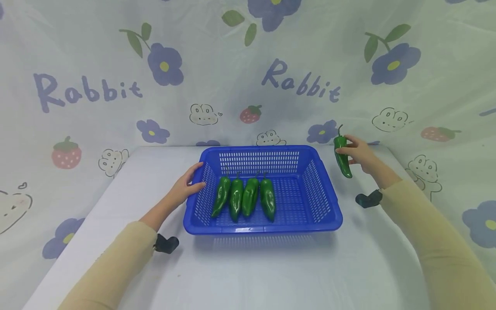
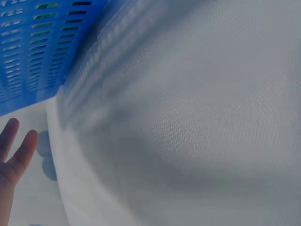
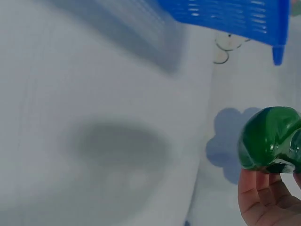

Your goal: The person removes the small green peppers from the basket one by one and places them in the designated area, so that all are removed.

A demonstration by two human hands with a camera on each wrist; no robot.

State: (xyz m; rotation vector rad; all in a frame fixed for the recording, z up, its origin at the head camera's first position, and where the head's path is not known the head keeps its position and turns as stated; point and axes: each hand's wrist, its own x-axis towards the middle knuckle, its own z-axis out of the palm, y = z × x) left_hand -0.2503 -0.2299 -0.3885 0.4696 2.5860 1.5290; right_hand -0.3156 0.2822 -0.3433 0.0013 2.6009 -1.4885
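A blue plastic basket (image 1: 263,229) with slotted walls stands on the white table. Several glossy green peppers (image 1: 236,200) lie side by side in its left half, stems toward the far wall. At the left rim is my left hand (image 1: 182,188), thumb and fingers spread and fairly straight; whether they press on the rim, I cannot tell. To the right of the basket, my right hand (image 1: 359,153) pinches another green pepper (image 1: 342,160) between thumb and fingers. This pepper hangs above the table, stem up. In the right wrist view its rounded lower part (image 3: 268,139) hides some of the fingers.
White tabletop (image 1: 263,275) extends in front of the basket and to both sides. Behind the table hangs a pale curtain (image 1: 217,77) printed with flowers, rabbits and strawberries. A dark device (image 1: 166,244) sits at the left wrist, and another (image 1: 369,199) at the right wrist.
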